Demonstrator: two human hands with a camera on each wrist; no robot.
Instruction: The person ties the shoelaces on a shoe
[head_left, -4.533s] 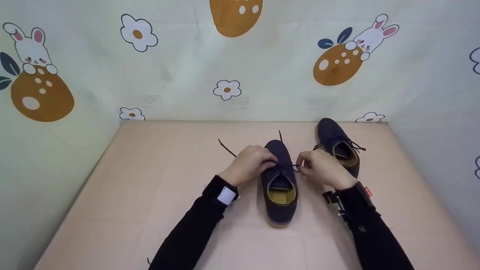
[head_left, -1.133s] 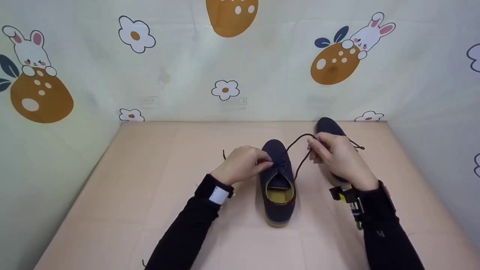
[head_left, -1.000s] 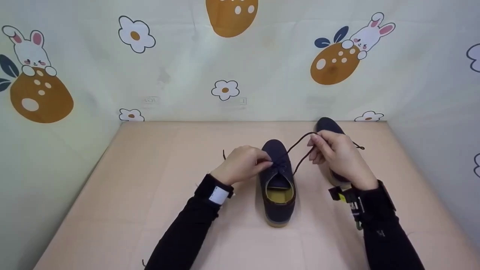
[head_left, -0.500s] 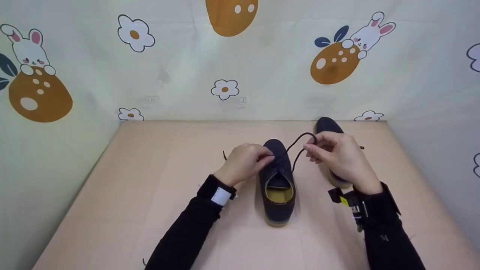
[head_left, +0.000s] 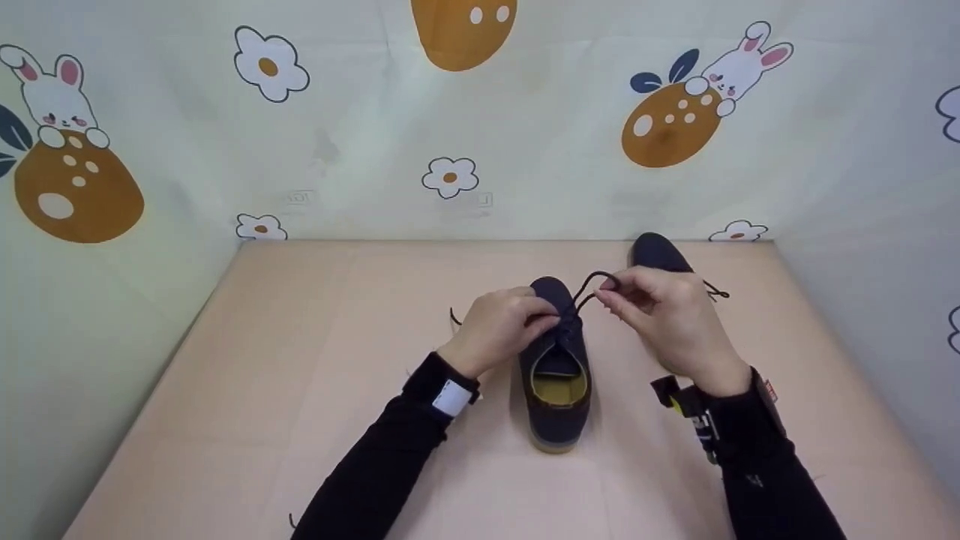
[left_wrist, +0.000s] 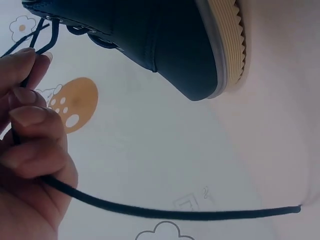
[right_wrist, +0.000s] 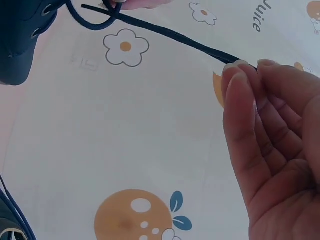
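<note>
A navy shoe [head_left: 559, 382] with a yellow lining stands mid-table, toe pointing away. My left hand [head_left: 550, 321] pinches a dark lace at the shoe's eyelets. In the left wrist view its fingers [left_wrist: 32, 125] curl round the lace [left_wrist: 165, 213], with the shoe [left_wrist: 165, 45] above. My right hand [head_left: 604, 298] pinches the other lace, which arches in a small loop [head_left: 596, 280] over the toe. In the right wrist view the lace [right_wrist: 165, 35] runs taut from its fingertips [right_wrist: 240, 75] to the shoe [right_wrist: 20, 40].
A second navy shoe [head_left: 656, 252] stands at the back right, mostly hidden behind my right hand. The beige tabletop [head_left: 300, 360] is walled on three sides by cloth printed with rabbits and flowers [head_left: 450, 177]. A loose lace end [head_left: 453, 316] lies left of my left hand.
My right hand has moved left and down toward the shoe's toe, shrinking the lace loop. My left hand has shifted slightly right over the eyelets.
</note>
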